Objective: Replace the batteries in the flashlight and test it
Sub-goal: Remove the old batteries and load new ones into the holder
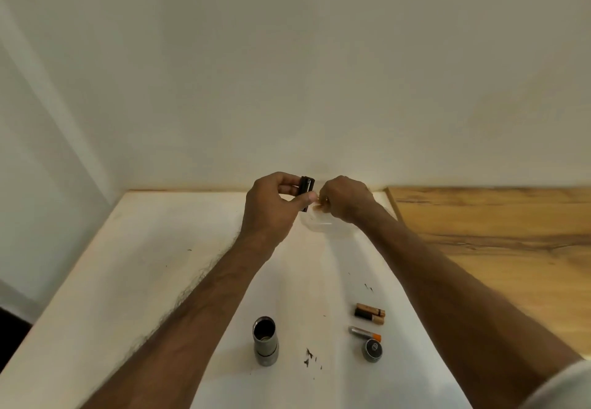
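White tabletop (153, 280) against a pale wall carries our work. We hold the black battery holder (306, 188) up at the far edge, our left hand (275, 204) clamped around it, thumb across its front. Our right hand (343, 199) sits just beside it, fingertips pinched on a gold-tipped battery (318, 205) at the holder's side. We judge we are loading or pulling cells; next we must seat each one with correct polarity. Nearer us, well apart from both hands, the flashlight body (265, 340) stands open-ended, with two loose batteries (370, 313), a third orange-tipped battery (364, 333) and the tail cap (372, 349) to its right.
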